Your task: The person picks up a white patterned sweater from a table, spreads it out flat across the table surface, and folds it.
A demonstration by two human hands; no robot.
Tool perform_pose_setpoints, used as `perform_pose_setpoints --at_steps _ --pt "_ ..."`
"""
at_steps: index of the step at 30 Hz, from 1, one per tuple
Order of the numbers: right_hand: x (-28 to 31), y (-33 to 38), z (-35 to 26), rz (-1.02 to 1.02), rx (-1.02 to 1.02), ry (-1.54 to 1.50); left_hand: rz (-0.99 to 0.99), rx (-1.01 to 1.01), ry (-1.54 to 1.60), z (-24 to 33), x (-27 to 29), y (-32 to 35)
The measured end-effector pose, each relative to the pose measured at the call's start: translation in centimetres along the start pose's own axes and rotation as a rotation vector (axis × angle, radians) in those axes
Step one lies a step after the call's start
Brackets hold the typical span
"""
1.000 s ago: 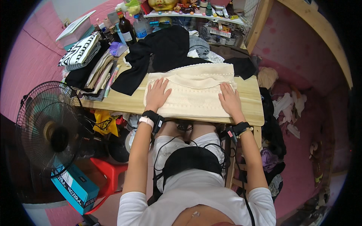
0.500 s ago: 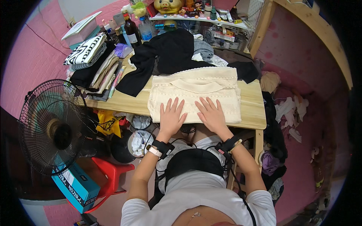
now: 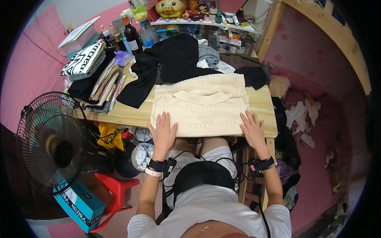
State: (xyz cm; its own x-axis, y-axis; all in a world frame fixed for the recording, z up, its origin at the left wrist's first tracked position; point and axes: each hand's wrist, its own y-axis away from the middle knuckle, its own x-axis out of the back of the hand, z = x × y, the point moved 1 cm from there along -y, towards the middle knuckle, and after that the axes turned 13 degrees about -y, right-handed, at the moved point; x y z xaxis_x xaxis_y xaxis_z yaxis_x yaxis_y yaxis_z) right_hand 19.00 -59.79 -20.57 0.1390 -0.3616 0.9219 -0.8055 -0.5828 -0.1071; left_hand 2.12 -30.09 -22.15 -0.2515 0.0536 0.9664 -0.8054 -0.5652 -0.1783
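A cream knitted sweater (image 3: 200, 115) lies folded into a wide rectangle at the front edge of the wooden table (image 3: 265, 113). Its neckline shows as a curved band near the upper part. My left hand (image 3: 163, 131) rests flat on the sweater's near left corner, fingers spread. At the near right corner, my right hand (image 3: 253, 129) is open too, its fingers on the sweater's side edge and the tabletop. Neither hand grasps anything. Just behind the sweater, a black garment (image 3: 172, 59) is spread loosely over the table.
A stack of folded clothes (image 3: 93, 75) stands at the table's left, with a dark bottle (image 3: 131, 37) behind it. A black fan (image 3: 53, 144) is at the left, above a blue box (image 3: 79, 204) and a red stool (image 3: 117, 190). Clothes lie at the right.
My hands have moved apart, from the middle of the sweater out to its near left and right corners. The sweater keeps its folded shape. The whole view has shifted slightly.
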Motion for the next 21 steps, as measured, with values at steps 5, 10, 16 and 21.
perform_pose_setpoints --at_steps 5,10,16,21 --pt "-0.7 -2.9 -4.2 0.109 0.145 0.018 -0.043 -0.012 0.023 3.9 1.5 -2.1" --pt "-5.4 -5.2 -7.2 0.138 0.231 -0.002 0.163 -0.135 -0.106 5.6 -3.4 -2.7" --pt "-5.0 -5.1 -5.9 0.096 0.291 -0.052 0.209 -0.153 -0.191 4.9 -3.8 -2.6" --pt "-3.7 -5.3 -2.7 -0.064 0.248 -0.311 0.180 -0.149 -0.179 5.1 -3.7 -2.5"
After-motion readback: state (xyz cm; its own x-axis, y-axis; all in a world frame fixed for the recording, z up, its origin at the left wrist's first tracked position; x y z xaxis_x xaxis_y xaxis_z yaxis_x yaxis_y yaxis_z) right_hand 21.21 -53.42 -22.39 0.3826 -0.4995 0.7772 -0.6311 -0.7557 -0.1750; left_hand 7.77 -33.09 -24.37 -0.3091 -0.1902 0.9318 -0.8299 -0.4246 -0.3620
